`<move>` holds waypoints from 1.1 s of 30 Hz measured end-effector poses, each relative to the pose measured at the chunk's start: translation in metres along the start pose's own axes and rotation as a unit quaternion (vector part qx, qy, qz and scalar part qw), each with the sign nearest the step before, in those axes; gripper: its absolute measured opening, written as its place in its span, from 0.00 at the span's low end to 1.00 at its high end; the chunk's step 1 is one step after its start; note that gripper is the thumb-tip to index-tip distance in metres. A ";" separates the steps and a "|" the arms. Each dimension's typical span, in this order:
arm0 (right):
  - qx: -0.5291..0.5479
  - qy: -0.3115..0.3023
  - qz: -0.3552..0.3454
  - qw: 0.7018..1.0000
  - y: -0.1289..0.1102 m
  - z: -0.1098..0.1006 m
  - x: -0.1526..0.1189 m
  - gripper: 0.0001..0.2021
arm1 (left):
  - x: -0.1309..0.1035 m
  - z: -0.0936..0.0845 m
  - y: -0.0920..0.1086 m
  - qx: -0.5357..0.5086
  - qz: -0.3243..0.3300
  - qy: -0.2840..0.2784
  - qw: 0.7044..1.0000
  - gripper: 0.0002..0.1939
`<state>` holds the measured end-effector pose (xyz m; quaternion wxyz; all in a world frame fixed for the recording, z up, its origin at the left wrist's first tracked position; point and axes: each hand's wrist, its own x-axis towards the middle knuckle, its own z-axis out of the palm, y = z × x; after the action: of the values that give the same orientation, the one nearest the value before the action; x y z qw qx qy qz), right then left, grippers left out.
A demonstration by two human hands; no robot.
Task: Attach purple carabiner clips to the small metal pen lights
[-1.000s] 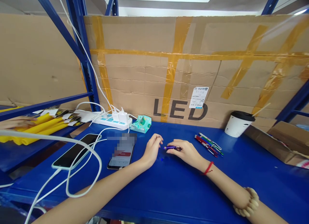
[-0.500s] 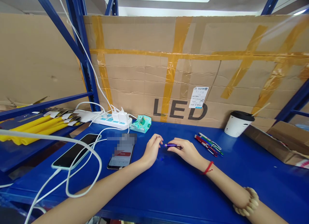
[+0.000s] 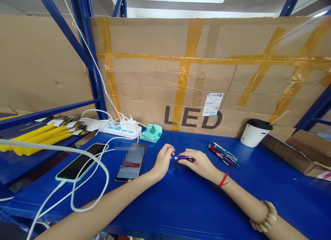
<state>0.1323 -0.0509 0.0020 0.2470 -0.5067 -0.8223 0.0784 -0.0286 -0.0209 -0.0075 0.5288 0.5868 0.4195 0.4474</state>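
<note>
My right hand pinches a slim purple pen between thumb and fingers, holding it level just over the blue table. A bright white glow shows at the pen's left end. That end points at my left hand, a small gap away. My left hand rests on its side with the fingers loosely curled in, and no object shows in it. Right of my right hand, several more pens in red, green and silver lie bunched together.
Left of my hands lie a phone with a lit screen and a dark-screened phone, with looping white cables. Behind are a power strip and a green packet. A lidded cup and a cardboard box stand right.
The purple pen has shifted slightly left and down with my right hand. Its left end now glows white, where it looked dark before. My left hand is still.
</note>
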 end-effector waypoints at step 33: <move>0.002 -0.026 -0.026 0.999 0.003 0.002 -0.002 0.19 | 0.001 0.000 -0.005 -0.025 0.002 -0.017 1.000 0.06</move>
<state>0.1341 -0.0507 -0.0012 0.2281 -0.4827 -0.8411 0.0868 -0.0287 -0.0192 -0.0122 0.5497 0.5817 0.3975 0.4487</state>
